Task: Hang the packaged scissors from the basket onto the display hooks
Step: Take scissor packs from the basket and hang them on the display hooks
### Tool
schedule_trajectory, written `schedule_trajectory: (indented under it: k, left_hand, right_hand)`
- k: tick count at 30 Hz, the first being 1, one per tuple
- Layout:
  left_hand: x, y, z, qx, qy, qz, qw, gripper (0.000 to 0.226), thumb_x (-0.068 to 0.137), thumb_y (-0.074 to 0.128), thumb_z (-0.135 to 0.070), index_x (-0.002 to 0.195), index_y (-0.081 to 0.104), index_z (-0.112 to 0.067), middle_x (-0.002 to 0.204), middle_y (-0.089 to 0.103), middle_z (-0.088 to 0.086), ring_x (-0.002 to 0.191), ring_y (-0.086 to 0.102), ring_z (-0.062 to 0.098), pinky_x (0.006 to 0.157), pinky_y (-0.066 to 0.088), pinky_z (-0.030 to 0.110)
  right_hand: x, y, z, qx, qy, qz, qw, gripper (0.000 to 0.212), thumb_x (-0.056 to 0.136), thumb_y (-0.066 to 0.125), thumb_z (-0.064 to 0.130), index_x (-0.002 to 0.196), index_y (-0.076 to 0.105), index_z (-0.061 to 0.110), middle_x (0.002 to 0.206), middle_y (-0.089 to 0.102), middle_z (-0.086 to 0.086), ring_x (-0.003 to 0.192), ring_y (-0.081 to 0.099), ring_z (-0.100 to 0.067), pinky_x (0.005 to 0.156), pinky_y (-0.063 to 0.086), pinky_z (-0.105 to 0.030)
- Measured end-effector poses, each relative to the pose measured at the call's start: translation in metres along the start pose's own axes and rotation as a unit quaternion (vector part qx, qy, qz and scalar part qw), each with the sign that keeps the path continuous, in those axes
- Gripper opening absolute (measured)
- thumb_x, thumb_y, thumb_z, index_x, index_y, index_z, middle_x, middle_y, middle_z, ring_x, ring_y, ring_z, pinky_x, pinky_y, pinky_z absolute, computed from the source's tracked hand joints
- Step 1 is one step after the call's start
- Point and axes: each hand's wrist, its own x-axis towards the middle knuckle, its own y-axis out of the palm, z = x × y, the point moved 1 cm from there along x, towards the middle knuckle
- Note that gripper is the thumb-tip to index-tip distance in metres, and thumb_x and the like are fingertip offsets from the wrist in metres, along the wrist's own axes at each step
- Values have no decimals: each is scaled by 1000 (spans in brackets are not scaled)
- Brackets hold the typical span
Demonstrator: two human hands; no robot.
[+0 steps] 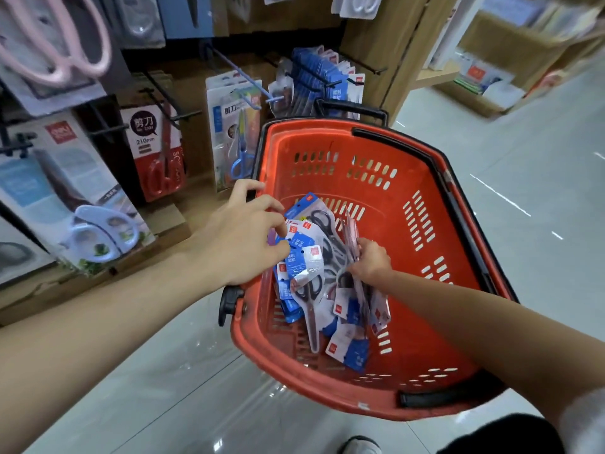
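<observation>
A red plastic basket (pixel 409 178) with black handles stands on the floor in front of me. Several packaged scissors (pixel 311 283) with blue and white cards lie piled at its bottom. My right hand (pixel 370 258) is deep in the basket and grips a bunch of packages (pixel 353 234) held upright. My left hand (pixel 244 232) hovers over the basket's left rim, fingers loosely bent, fingertips at the top of the pile. Display hooks (pixel 248 81) stick out from the rack beyond the basket; one blue hook is bare, others carry packaged scissors (pixel 314 80).
The rack on the left holds larger packaged scissors (pixel 157 149) and kitchen shears (pixel 75 198) on black hooks. A wooden shelf base (pixel 98 276) runs along the floor. Grey tiled floor (pixel 523 191) stretches right toward more wooden shelves (pixel 491 60).
</observation>
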Motion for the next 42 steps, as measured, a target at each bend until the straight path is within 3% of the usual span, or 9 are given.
schedule_trajectory:
  k: [5,15,17,20,23,27,31,36,42]
  left_hand:
    - [2,-1,0,-15,0,-8,1000,23,90,62,-44,104,76,-32,134,58,-22,144,22,15,78,36,29]
    - [6,-17,-19,-81,-11,-63,995,43,90,59,-45,127,69,-25,118,74,-5,122,60,20,95,42,36]
    - [12,-27,-39,-271,-89,-32,958,35,94,68,-40,127,65,-29,116,68,-15,110,64,11,90,46,29]
    - [27,-35,-65,-533,-220,73,814,38,93,71,-45,123,50,-34,108,59,-24,91,58,-4,72,48,24]
    - [36,-32,-78,-619,-257,125,732,62,83,76,-59,133,52,-31,113,71,-10,93,69,7,70,56,27]
    - [39,-17,-80,-648,-242,58,720,77,70,82,-64,133,57,-27,121,73,-1,104,75,18,89,61,43]
    - [37,-24,-73,-653,-187,-33,733,19,92,71,-31,104,69,-17,103,75,2,109,71,28,99,56,54]
    - [31,-33,-56,-656,-167,-77,733,19,93,70,-10,111,69,-12,105,78,13,101,74,36,95,57,59]
    - [26,-37,-42,-670,-155,-88,721,30,93,71,0,121,66,-6,111,77,14,105,74,37,90,62,50]
  right_hand:
    - [-6,-35,5,102,-5,-47,994,71,82,76,-6,146,51,13,135,64,-9,99,67,-23,82,63,-37]
    - [-68,-81,36,358,-55,-54,931,57,81,67,-19,130,63,9,112,76,-10,87,78,-25,63,63,-38]
    - [-86,-87,50,375,-97,-51,921,59,80,66,-19,131,64,11,110,77,-8,87,78,-22,63,63,-36]
    - [-113,-94,74,386,-180,-57,903,65,76,61,-23,129,66,14,106,79,-3,85,78,-17,62,61,-32]
    - [-137,-91,95,355,-247,-83,898,70,70,63,-13,132,66,20,112,78,4,94,77,-18,69,63,-38]
    - [-152,-84,110,270,-326,-107,900,58,71,70,-2,120,67,31,105,74,15,93,71,-5,76,60,-31]
    - [-154,-82,109,257,-349,-78,898,86,72,90,12,134,48,55,119,62,24,104,62,0,77,52,-16]
    - [-143,-93,97,299,-320,-45,898,83,80,82,39,153,45,28,136,63,18,113,64,-6,100,55,-30]
    - [-113,-107,91,311,-212,-170,911,83,72,87,44,146,52,27,128,58,8,101,63,-8,80,54,-24]
